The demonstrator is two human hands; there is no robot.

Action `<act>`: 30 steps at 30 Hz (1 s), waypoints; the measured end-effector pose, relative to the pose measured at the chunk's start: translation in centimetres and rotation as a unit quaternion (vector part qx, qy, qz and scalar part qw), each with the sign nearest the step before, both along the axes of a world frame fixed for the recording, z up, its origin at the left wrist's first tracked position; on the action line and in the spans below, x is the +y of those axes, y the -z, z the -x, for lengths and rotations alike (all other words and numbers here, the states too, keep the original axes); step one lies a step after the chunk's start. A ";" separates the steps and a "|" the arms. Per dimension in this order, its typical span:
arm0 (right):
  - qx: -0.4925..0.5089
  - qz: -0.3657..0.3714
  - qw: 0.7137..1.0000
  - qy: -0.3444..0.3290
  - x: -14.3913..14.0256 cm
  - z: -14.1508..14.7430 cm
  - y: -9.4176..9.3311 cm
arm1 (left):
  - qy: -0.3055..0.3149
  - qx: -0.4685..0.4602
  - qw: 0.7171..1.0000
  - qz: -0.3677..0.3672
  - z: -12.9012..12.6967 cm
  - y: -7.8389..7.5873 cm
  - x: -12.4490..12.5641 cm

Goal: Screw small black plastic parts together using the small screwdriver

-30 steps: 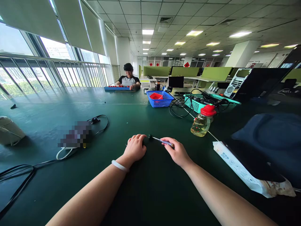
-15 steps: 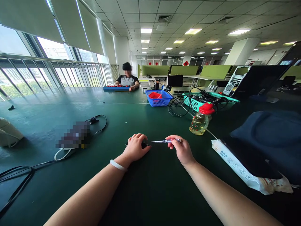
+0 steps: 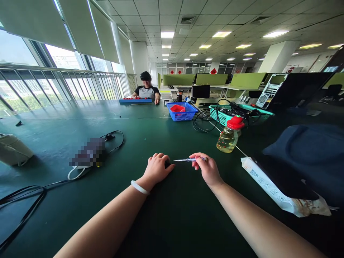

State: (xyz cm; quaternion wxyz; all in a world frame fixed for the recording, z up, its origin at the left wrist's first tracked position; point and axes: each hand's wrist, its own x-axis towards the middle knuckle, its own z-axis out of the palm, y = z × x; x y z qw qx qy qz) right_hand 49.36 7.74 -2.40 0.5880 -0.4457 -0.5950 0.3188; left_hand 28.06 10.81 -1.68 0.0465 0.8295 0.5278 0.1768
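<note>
In my right hand (image 3: 208, 170) a slim screwdriver (image 3: 185, 160) with a clear handle is pinched between thumb and fingers. Its shaft points left, with the tip close to my left hand (image 3: 158, 167). That left hand, with a white band at the wrist, curls over a small black object (image 3: 167, 164) on the dark green table (image 3: 172, 215). Most of the black object is hidden under the fingers, so its kind does not show. A small gap separates the two hands.
A jar with a red lid (image 3: 228, 138) stands beyond my right hand. Blue (image 3: 182, 116) and teal baskets (image 3: 220, 116) sit further back, cables beside them. A white packet (image 3: 266, 184) lies right, a cord (image 3: 43, 188) left. Across the table sits a person (image 3: 146, 89) by a blue tray (image 3: 135, 101).
My left hand has shifted slightly right in view, over the black object. The screwdriver and my right hand look almost the same. Across the table, the person's hand has moved slightly right.
</note>
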 end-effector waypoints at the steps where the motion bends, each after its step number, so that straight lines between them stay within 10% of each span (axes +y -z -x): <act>1: -0.001 -0.001 1.000 0.001 -0.1 0.0 -0.1 | -0.001 0.004 1.000 -0.002 -0.2 0.0 -0.1; 10: -0.008 -0.011 1.000 0.019 -0.5 0.0 -0.3 | 0.003 0.044 0.999 -0.008 2.6 -0.7 -3.2; 22: -0.018 -0.006 1.000 0.011 -0.4 0.2 -0.2 | -0.242 0.112 0.963 0.029 22.7 -1.0 -7.0; 30: -0.029 -0.006 0.998 0.049 -0.5 -0.1 -0.1 | -0.279 0.027 0.959 -0.038 23.3 -4.1 -7.4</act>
